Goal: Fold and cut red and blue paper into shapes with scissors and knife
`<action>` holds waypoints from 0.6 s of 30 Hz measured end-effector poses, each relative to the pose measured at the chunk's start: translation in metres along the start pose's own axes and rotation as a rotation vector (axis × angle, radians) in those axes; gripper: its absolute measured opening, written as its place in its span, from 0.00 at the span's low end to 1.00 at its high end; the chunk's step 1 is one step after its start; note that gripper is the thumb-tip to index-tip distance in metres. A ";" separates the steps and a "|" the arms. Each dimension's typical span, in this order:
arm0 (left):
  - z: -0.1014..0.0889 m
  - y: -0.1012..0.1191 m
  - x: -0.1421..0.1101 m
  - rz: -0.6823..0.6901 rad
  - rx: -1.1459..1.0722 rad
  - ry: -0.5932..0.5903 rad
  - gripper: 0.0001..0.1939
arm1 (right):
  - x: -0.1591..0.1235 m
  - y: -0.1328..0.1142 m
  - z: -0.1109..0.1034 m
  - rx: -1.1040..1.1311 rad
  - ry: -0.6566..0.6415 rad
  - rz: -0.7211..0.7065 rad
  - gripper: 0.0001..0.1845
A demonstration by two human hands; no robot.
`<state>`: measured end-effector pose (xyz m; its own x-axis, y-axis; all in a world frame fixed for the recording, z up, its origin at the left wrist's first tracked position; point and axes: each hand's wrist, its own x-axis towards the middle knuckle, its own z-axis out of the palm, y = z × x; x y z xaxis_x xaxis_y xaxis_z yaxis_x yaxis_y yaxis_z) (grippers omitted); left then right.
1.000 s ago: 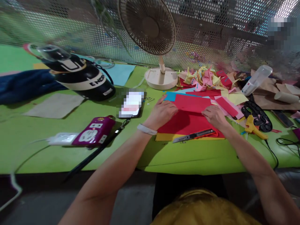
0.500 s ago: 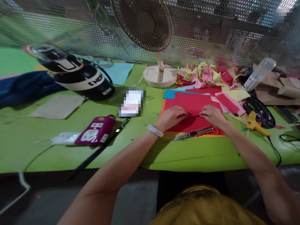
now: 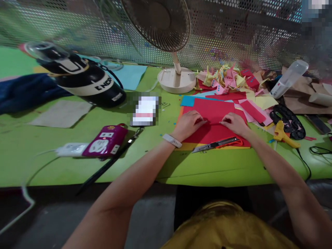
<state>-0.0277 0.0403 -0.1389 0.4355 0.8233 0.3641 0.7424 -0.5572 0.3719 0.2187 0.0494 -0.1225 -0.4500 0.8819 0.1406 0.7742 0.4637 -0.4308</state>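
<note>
Red paper lies right of centre in the frame, where a red sheet [image 3: 214,110] sits over a larger piece of red paper [image 3: 204,136] on the green table [image 3: 212,169]. Both forearms come up from the lower edge of the frame and slant inward towards it. The left hand [image 3: 190,122], above a pale wristband [image 3: 172,141], has its palm turned down and its fingers bent, the thumb and fingertips pinching the near edge of the red sheet. The right hand [image 3: 234,123] mirrors it, knuckles up, its grip pinched on the same edge a short way to the right, so the two sets of fingertips face each other with a gap between. Just below the hands, a cutter [image 3: 212,144] rests across the paper, its blade pointing to the lower left.

At the upper left stands a black bottle [image 3: 95,83] with a pale lettered band and a clear cap; its contents are hidden. At the upper right, a clear bottle [image 3: 289,79] leans, and what it holds cannot be told. Below that, a black tray [image 3: 286,122] has rounded hollows, beside a yellow glue gun [image 3: 284,135].
</note>
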 end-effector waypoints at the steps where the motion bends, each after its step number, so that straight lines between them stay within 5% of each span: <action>1: -0.002 -0.001 0.000 -0.018 0.012 -0.005 0.16 | 0.001 0.001 0.000 0.013 -0.003 0.013 0.06; 13: -0.016 -0.013 -0.005 -0.121 0.332 0.036 0.29 | 0.003 0.002 -0.004 0.035 -0.021 0.041 0.06; 18: -0.024 0.013 -0.007 -0.223 0.311 0.164 0.28 | 0.002 0.001 -0.004 0.075 -0.019 0.049 0.06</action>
<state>-0.0328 0.0247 -0.1160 0.1783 0.8780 0.4442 0.9386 -0.2872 0.1910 0.2202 0.0519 -0.1188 -0.4211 0.9014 0.1014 0.7602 0.4116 -0.5027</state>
